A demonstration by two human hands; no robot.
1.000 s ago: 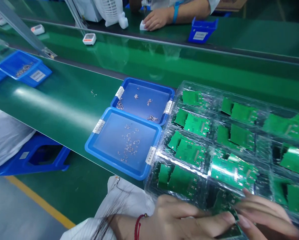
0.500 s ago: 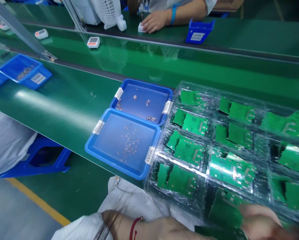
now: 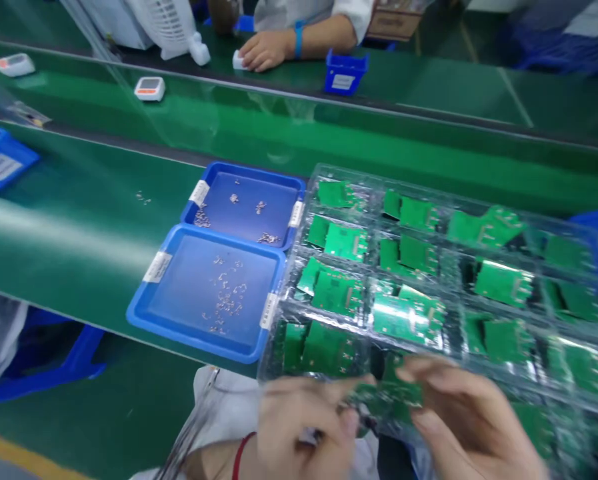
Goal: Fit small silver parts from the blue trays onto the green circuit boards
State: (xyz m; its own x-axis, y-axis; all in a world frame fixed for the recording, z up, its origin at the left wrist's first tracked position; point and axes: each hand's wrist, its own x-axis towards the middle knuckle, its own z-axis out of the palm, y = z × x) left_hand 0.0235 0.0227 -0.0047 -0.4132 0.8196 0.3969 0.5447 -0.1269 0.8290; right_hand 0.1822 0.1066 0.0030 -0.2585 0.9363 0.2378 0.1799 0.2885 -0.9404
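A small green circuit board (image 3: 391, 401), blurred by motion, is held low over the front edge of a clear plastic tray (image 3: 373, 293). My right hand (image 3: 473, 420) grips its right end between thumb and fingers. At the left end, my left hand (image 3: 303, 423), with a red cord on its wrist, is closed with thumb and forefinger on the board. Something small and dark shows between the left fingers, too smeared to name. More green boards (image 3: 336, 293) lie in the tray's compartments, some overlapping.
Left of the clear tray sit a light-blue tray (image 3: 179, 287) and a darker blue tray (image 3: 251, 190), both with small metal pieces. A blue bin (image 3: 1, 163) stands further left. Across the bench are a co-worker's hand (image 3: 266, 50), a small blue box (image 3: 346, 72) and a white fan (image 3: 163, 27).
My view has swung right, showing more of the clear tray. Both hands have come up into view, and the board is now between them. The co-worker's hand stays in place.
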